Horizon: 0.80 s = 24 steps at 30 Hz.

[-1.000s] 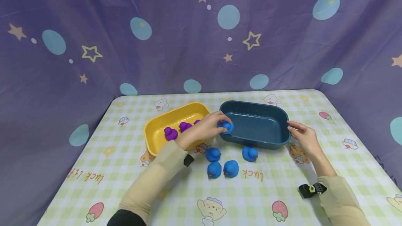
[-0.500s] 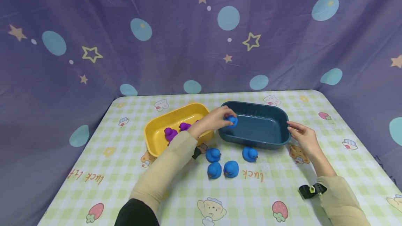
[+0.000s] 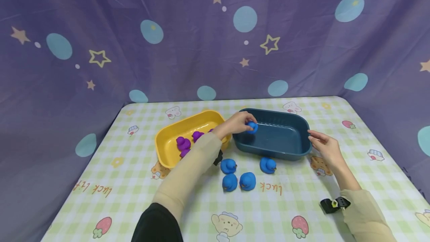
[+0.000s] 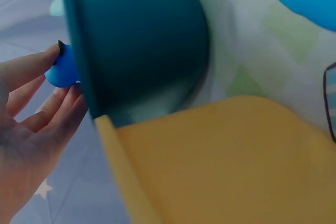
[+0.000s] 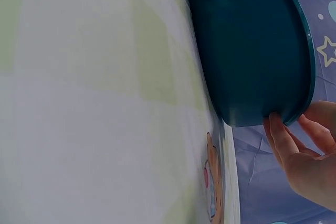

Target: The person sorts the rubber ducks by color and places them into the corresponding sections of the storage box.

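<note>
My left hand (image 3: pixel 236 122) pinches a blue toy duck (image 3: pixel 252 127) over the left end of the dark teal basin (image 3: pixel 268 152). In the left wrist view, thumb and fingers hold the blue duck (image 4: pixel 64 72) beyond the basin's rim. At the basin's right end, my right hand (image 3: pixel 326 148) holds the rim with its fingertips, and the right wrist view has this hand (image 5: pixel 310 166) at the corner of the basin (image 5: pixel 252 51). Several more blue ducks (image 3: pixel 248 181) sit on the cloth in front of the basin.
Left of the teal basin stands a yellow basin (image 3: pixel 164 132) with several purple ducks (image 3: pixel 183 143) in it, partly hidden by the left forearm. A checked cloth (image 3: pixel 134 212) covers the table. A purple curtain (image 3: pixel 195 40) hangs behind.
My left hand has carried the blue duck to the right and farther back, from the near left rim to over the basin's inside. The right hand has stayed at its rim.
</note>
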{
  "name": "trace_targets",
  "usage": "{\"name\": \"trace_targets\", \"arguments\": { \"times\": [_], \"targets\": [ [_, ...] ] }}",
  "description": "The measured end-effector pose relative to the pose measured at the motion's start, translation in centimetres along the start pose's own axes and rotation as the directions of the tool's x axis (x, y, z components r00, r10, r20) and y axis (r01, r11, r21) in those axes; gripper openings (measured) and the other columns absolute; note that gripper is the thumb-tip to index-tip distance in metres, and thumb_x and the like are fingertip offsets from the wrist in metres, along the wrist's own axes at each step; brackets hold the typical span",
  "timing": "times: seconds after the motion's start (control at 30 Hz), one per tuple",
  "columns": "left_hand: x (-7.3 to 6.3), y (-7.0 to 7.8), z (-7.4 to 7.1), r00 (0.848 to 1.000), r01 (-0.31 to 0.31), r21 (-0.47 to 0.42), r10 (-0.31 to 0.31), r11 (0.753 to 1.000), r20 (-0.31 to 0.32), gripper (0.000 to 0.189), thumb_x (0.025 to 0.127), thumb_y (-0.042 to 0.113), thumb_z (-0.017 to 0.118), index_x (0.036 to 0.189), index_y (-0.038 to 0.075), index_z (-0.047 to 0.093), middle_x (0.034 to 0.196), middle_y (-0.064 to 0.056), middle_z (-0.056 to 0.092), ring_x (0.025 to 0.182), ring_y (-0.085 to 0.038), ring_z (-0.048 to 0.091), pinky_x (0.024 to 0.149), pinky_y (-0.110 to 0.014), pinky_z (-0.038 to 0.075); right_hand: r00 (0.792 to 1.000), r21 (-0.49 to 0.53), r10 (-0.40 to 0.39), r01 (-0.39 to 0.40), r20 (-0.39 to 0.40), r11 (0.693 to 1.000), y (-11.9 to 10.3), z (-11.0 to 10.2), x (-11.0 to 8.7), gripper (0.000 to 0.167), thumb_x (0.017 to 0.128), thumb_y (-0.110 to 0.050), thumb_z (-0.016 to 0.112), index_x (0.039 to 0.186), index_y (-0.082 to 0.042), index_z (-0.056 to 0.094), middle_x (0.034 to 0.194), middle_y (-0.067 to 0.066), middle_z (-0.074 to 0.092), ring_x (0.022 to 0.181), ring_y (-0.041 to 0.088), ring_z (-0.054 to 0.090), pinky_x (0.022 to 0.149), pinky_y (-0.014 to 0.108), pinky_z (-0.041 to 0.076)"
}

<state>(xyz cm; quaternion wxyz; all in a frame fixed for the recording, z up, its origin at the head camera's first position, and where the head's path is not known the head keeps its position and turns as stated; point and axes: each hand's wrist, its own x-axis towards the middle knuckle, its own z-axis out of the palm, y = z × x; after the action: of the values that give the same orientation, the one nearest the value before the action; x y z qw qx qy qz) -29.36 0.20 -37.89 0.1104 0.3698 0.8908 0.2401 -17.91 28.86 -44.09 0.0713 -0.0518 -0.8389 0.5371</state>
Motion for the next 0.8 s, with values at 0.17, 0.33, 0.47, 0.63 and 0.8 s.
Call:
{"name": "trace_targets", "arguments": {
  "times": [0.17,0.33,0.47,0.63,0.8],
  "targets": [
    [0.8,-0.3,0.5,0.999,0.031,0.027,-0.032,0.999,0.021,0.026,0.082,0.012,0.063,0.107,0.005,0.062,0.102,-0.006,0.062,0.089,-0.014,0.054,0.081,-0.017,0.044,1.000,-0.004,-0.006,0.006,-0.005,1.000,0.1,0.0,0.0,0.051,0.090,-0.032,0.048,0.125,0.005,0.046,0.124,0.017,0.048,0.086,-0.016,0.046,0.071,0.006,0.044],
    [1.4,-0.4,0.7,0.999,0.033,0.059,-0.035,0.998,0.038,0.025,0.081,0.011,0.064,0.106,0.007,0.063,0.103,-0.006,0.062,0.089,-0.013,0.054,0.081,-0.018,0.045,1.000,-0.002,0.001,-0.001,0.004,1.000,0.0,0.0,-0.1,0.051,0.090,-0.032,0.047,0.126,0.004,0.045,0.126,0.023,0.044,0.086,-0.016,0.045,0.071,0.006,0.044],
    [1.9,-0.6,0.9,0.998,0.030,0.065,-0.033,0.997,0.049,0.025,0.081,0.011,0.064,0.105,0.007,0.063,0.103,-0.006,0.063,0.090,-0.013,0.055,0.080,-0.018,0.045,1.000,-0.006,0.003,-0.003,0.004,1.000,-0.1,-0.1,-0.1,0.052,0.090,-0.033,0.047,0.126,0.004,0.045,0.127,0.026,0.042,0.087,-0.016,0.044,0.071,0.006,0.044],
    [2.4,-0.9,1.1,0.995,0.058,0.062,-0.062,0.996,0.073,0.025,0.081,0.010,0.064,0.106,0.007,0.063,0.106,-0.006,0.062,0.094,-0.013,0.055,0.082,-0.019,0.044,1.000,-0.007,0.006,-0.006,0.001,1.000,0.0,0.0,0.0,0.052,0.090,-0.034,0.047,0.126,0.004,0.045,0.127,0.025,0.043,0.087,-0.016,0.045,0.071,0.007,0.044],
    [2.8,-1.2,1.3,0.992,0.089,0.054,-0.093,0.995,0.083,0.026,0.080,0.008,0.064,0.106,0.007,0.064,0.108,-0.006,0.062,0.097,-0.014,0.055,0.085,-0.021,0.044,1.000,-0.008,0.012,-0.012,0.004,1.000,0.0,0.0,0.0,0.052,0.090,-0.034,0.047,0.126,0.003,0.045,0.128,0.025,0.042,0.087,-0.016,0.045,0.072,0.007,0.044]
  ]
}}
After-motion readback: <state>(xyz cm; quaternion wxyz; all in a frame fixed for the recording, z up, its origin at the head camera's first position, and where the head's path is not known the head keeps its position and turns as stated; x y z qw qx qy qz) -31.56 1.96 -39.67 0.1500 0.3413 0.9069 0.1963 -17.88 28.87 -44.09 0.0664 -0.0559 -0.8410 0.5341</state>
